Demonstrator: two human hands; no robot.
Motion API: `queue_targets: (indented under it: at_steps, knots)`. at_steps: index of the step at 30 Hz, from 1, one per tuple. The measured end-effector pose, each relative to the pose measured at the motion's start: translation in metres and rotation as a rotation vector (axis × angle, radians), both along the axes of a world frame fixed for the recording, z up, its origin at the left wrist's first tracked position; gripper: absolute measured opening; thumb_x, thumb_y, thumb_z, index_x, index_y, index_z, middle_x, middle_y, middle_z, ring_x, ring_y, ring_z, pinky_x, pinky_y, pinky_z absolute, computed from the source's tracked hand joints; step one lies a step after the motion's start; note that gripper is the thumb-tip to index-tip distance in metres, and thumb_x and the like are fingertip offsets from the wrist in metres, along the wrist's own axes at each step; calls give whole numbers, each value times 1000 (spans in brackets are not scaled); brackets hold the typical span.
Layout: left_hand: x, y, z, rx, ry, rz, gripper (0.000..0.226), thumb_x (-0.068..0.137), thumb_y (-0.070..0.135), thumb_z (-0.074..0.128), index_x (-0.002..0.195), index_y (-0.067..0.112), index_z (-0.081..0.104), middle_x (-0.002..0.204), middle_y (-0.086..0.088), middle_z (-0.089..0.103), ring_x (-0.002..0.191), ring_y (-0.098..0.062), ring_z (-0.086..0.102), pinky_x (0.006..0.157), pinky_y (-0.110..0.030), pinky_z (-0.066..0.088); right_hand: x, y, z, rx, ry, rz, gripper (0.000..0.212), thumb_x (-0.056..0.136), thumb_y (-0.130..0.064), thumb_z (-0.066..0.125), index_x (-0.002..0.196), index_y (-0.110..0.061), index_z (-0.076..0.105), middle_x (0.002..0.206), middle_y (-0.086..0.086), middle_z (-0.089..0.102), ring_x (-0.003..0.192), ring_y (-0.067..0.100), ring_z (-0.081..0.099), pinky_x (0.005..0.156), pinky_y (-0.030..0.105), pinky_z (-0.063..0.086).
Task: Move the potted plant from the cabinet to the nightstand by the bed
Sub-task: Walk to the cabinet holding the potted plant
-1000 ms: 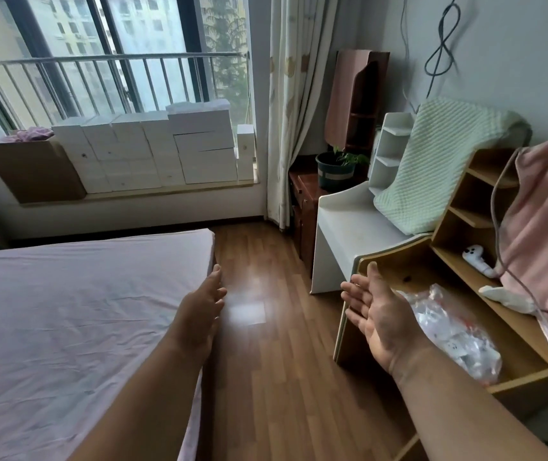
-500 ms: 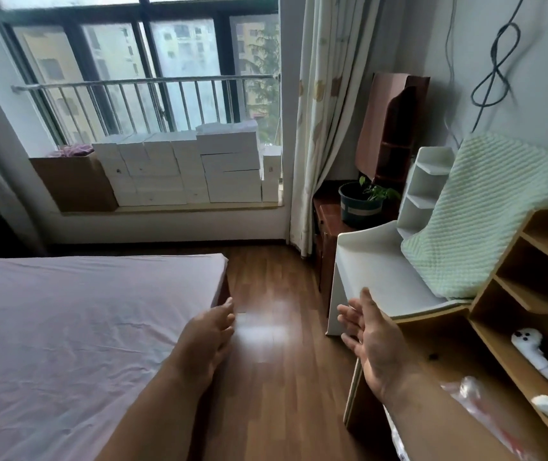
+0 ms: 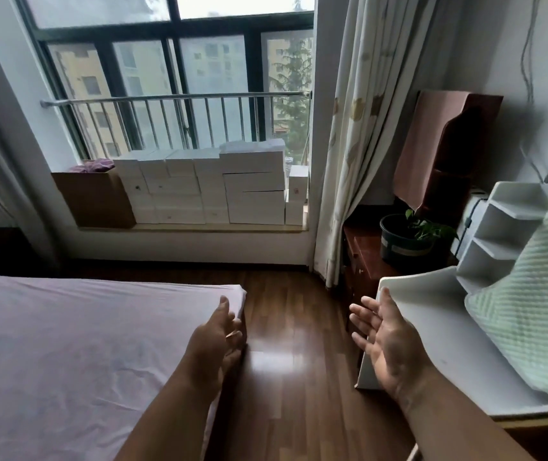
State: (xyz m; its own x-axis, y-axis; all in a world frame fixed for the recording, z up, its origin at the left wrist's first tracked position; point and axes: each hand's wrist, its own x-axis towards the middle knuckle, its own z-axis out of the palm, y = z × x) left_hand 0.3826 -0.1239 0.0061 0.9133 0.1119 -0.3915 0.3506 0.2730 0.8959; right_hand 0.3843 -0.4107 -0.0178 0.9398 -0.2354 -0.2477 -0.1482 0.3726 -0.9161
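Potted plant (image 3: 407, 239): far right, on dark cabinet (image 3: 360, 247), untouched. Left hand (image 3: 217, 334), right hand (image 3: 384, 337): fingers spread, empty, well short. Risks: leaves snagging curtain (image 3: 355, 154); pot tipping, soil spilling.

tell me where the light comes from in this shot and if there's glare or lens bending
Head view: daylight enters through the window; a bright glare patch sits on the wood floor between the hands; the potted plant corner is dim; wide-angle bending curves the curtain.
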Motion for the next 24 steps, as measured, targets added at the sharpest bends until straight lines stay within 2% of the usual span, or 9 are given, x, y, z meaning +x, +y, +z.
queue_targets:
  at_steps: [2, 4, 7, 11, 16, 24]
  knots:
    - [42, 8, -2, 9, 33, -30, 50, 103, 60, 52, 112, 14, 68, 118, -6, 71, 104, -23, 68, 109, -52, 47, 40, 4, 2, -12, 12, 8, 77, 106, -69, 48, 156, -11, 57, 148, 14, 69, 144, 31, 60, 125, 56, 40]
    - [89, 13, -2, 51, 22, -70, 49, 103, 59, 53, 116, 15, 70, 129, -10, 73, 119, -31, 68, 114, -57, 45, 81, 7, 5, -35, 4, -3, 74, 108, -64, 49, 157, -9, 55, 150, 16, 68, 144, 31, 60, 123, 53, 41]
    - [145, 12, 1, 52, 17, -88, 50, 104, 57, 54, 126, 15, 69, 135, -10, 73, 124, -32, 68, 114, -56, 47, 126, 11, 10, -69, 56, -24, 69, 110, -53, 55, 159, -5, 53, 152, 18, 67, 141, 31, 61, 123, 54, 41]
    - [210, 2, -5, 21, 30, -121, 67, 102, 65, 51, 142, 12, 61, 142, -10, 69, 131, -32, 63, 114, -55, 46, 178, 8, 6, 11, 128, 40, 75, 108, -55, 57, 161, -2, 49, 156, 20, 63, 148, 35, 57, 125, 57, 37]
    - [288, -16, -11, 41, 18, -108, 66, 98, 70, 53, 133, 16, 65, 134, -10, 71, 118, -28, 66, 96, -47, 52, 243, -20, 4, -22, 74, -61, 74, 109, -53, 56, 162, -2, 49, 155, 21, 64, 149, 35, 57, 127, 56, 37]
    - [418, -60, -26, 107, 33, -100, 61, 98, 68, 55, 122, 15, 74, 125, -10, 81, 119, -33, 74, 92, -47, 56, 382, -73, -19, 1, 72, -49, 71, 110, -52, 57, 160, -2, 52, 152, 20, 66, 146, 35, 59, 126, 56, 39]
